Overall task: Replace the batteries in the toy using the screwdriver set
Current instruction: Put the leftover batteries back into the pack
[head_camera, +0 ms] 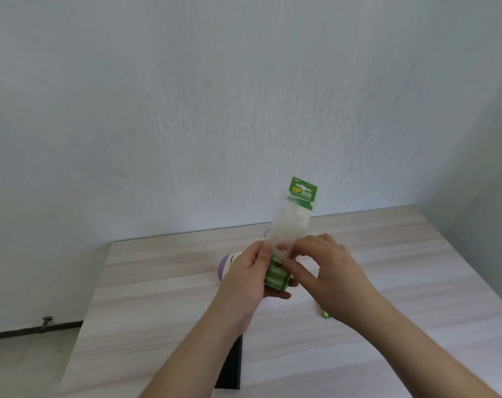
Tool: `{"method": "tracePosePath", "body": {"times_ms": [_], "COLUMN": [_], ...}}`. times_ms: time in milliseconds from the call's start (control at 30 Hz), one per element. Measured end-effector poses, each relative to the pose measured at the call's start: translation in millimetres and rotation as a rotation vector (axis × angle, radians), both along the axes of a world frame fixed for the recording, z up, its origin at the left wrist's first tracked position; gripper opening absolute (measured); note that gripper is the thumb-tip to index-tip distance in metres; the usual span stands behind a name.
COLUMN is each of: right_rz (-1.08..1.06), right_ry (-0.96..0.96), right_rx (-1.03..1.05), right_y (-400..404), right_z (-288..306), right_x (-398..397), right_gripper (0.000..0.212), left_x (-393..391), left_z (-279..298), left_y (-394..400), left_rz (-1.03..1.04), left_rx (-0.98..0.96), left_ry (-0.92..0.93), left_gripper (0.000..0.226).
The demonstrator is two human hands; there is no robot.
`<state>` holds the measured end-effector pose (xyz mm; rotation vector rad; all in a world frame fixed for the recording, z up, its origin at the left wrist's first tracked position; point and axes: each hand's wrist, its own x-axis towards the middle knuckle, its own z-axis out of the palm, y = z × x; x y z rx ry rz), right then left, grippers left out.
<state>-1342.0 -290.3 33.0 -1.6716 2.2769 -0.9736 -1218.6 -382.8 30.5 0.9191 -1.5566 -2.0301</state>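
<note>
Above the table I hold a battery pack point(287, 234), a clear plastic sleeve with a green card top and green batteries at its lower end. My left hand point(245, 278) grips its lower end from the left. Fingers of my right hand point(327, 268) pinch the sleeve just above the batteries. A purple and white toy point(226, 267) lies on the table behind my left hand, mostly hidden. One loose green battery point(326, 314) lies on the table under my right wrist. A dark flat case point(231, 366), perhaps the screwdriver set, lies under my left forearm.
The light wood table point(158, 282) stands against a pale wall point(186, 110). Its left edge drops to the floor, where a dark cable point(43, 326) runs along the wall's base.
</note>
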Motion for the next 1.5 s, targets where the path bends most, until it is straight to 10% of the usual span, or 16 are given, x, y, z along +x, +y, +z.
{"method": "tracePosePath", "body": {"times_ms": [233, 733, 1500], "right_rz": [-0.376, -0.531, -0.468], "right_ry": [-0.351, -0.4, -0.367], "right_rx": [-0.223, 0.65, 0.644], "right_y": [26.2, 26.4, 15.5], "right_z": [-26.1, -279.6, -302.4], "right_x": [-48.5, -140.3, -127.8], "right_gripper": [0.02, 0.024, 0.035], "left_x": [-14.2, -50.3, -50.4], "left_z": [-13.6, -39.4, -68.5], "left_y": [4.5, 13.1, 3.4], "left_rz": [0.046, 0.099, 0.284], "left_rx": [0.067, 0.22, 0.45], "left_ry": [-0.041, -0.054, -0.031], "left_gripper": [0.025, 0.026, 0.036]}}
